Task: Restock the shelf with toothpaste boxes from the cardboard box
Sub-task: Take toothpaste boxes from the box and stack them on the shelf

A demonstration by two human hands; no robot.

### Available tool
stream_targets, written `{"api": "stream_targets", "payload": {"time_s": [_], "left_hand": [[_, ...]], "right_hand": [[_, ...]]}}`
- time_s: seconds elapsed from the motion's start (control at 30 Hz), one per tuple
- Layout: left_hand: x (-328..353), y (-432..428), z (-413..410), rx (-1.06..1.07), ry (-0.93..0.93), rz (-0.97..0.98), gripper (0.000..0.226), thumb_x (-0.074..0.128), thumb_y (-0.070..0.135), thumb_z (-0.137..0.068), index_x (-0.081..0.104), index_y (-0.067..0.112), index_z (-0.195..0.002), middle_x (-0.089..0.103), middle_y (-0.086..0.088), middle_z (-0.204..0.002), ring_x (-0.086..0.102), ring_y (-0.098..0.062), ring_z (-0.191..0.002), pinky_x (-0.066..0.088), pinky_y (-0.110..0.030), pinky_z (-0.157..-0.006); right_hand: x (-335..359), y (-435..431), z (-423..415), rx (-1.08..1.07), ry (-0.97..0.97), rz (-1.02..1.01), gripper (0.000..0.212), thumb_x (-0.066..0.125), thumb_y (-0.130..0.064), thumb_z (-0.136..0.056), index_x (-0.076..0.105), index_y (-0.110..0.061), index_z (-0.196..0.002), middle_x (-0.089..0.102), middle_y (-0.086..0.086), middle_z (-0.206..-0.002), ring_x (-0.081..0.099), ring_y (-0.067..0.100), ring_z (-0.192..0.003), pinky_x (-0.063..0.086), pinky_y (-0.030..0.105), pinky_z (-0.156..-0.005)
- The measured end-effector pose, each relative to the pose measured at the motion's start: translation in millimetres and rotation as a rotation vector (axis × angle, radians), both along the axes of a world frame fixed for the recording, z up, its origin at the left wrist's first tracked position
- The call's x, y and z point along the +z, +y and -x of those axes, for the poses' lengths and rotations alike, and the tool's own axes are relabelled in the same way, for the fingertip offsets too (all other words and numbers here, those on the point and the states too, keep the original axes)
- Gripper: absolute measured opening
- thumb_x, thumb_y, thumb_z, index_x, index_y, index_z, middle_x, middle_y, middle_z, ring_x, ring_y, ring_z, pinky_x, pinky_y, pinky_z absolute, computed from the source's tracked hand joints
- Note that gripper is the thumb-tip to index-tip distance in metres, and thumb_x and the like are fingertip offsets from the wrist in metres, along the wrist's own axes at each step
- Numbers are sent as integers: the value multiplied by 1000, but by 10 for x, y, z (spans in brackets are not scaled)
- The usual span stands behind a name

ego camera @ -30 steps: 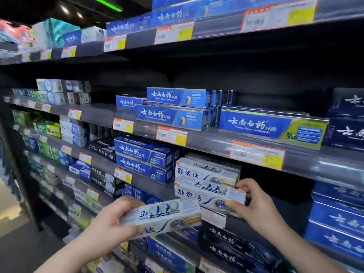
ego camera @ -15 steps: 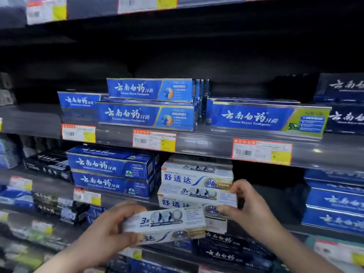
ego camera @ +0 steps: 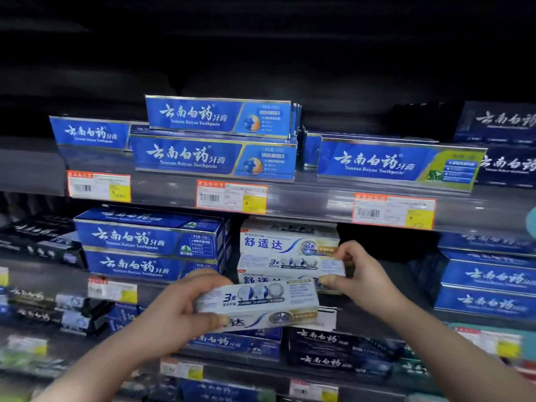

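My left hand (ego camera: pixel 177 311) holds a white toothpaste box (ego camera: pixel 258 306) by its left end, tilted, just in front of the middle shelf (ego camera: pixel 377 288). My right hand (ego camera: pixel 359 274) pinches the right end of another white toothpaste box (ego camera: pixel 287 266), which lies on the shelf as the front lower box of a small white stack. A third white box (ego camera: pixel 278 240) sits on top behind it. The cardboard box is out of view.
Blue toothpaste boxes (ego camera: pixel 150 248) stand stacked left of the white stack, more dark blue ones (ego camera: pixel 487 277) to the right. A dark gap (ego camera: pixel 388 248) lies right of the white stack. The upper shelf (ego camera: pixel 307 201) with price labels overhangs. Black boxes (ego camera: pixel 342 349) fill the lower shelf.
The camera has turned right and closer to the shelf. Both hands have kept their grips; the left-hand box has stayed just below the stack.
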State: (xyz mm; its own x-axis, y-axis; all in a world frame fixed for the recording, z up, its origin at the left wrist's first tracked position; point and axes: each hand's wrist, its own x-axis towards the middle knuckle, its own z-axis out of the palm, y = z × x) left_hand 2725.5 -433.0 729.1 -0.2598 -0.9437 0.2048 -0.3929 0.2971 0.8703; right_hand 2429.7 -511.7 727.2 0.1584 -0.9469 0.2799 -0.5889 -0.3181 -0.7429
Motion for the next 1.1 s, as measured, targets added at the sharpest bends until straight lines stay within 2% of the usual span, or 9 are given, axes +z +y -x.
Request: {"api": "stream_targets", "payload": {"time_s": [0.07, 0.17, 0.23, 0.3, 0.4, 0.53, 0.7, 0.9, 1.1], "left_hand": [[-17, -50, 8, 0, -4, 9, 59, 77, 48, -48, 60, 44, -103, 54, 18, -107, 59, -6, -102, 51, -22, -87], [-16, -121, 41, -5, -12, 55, 49, 75, 30, -61, 59, 43, -105, 53, 16, -107, 57, -5, -102, 49, -15, -84], [-3, -161, 68, -7, -10, 77, 49, 72, 21, -62, 58, 45, -104, 53, 18, -107, 57, -2, -101, 47, -10, -82], [26, -190, 87, -11, -22, 83, 49, 73, 25, -62, 59, 45, -104, 53, 18, -108, 58, -2, -100, 47, -9, -81], [80, -246, 148, 2, -104, 98, 53, 73, 53, -55, 63, 40, -106, 52, 21, -109, 57, -3, -104, 47, -13, -87], [213, -394, 349, 46, -253, 207, 54, 65, 37, -72, 52, 23, -123, 47, 21, -113, 48, 1, -109, 31, 1, -88], [394, -638, 544, 54, -422, 270, 57, 63, 29, -81, 45, 16, -133, 45, 0, -125, 39, -17, -123, 28, -26, -105], [426, -811, 602, 104, -602, 180, 54, 55, 27, -89, 35, 21, -139, 41, -7, -140, 30, -23, -132, 25, -34, -110], [397, -813, 610, 174, -626, 148, 50, 52, 30, -90, 37, 29, -138, 46, -8, -128, 29, -27, -127, 26, -36, -108]], "right_hand": [[-47, -16, -5, 8, 4, -18, 38, 79, -21, -68, 43, -23, -81, 62, 7, -96, 60, 24, -84, 48, 32, -68], [-113, -29, 4, 14, 36, -12, 37, 78, -23, -68, 43, -29, -77, 62, 0, -98, 58, 14, -84, 46, 23, -64], [-113, -44, 6, 14, 48, 13, 37, 78, -22, -67, 43, -30, -76, 58, -3, -99, 60, 15, -87, 48, 25, -67], [-85, -31, 3, 11, 51, 35, 37, 78, -19, -66, 44, -29, -76, 48, -10, -98, 60, 14, -90, 52, 31, -74], [-46, -8, 85, 9, 71, 20, 35, 77, -20, -67, 45, -29, -78, 41, -15, -98, 56, 11, -96, 50, 30, -81], [-1, 19, 333, -34, 41, 37, 29, 72, -21, -75, 46, -32, -80, 46, -6, -101, 54, 13, -99, 43, 25, -79], [52, 61, 563, -111, 65, 67, 26, 67, -18, -80, 47, -33, -83, 46, -1, -104, 54, 16, -97, 38, 20, -77], [3, 115, 646, -116, 71, 52, 31, 66, -18, -81, 45, -39, -83, 46, -5, -103, 55, 16, -100, 41, 23, -81], [-10, 111, 620, -98, 89, 28, 29, 66, -18, -82, 46, -39, -85, 46, -8, -105, 55, 16, -103, 45, 26, -87]]}}
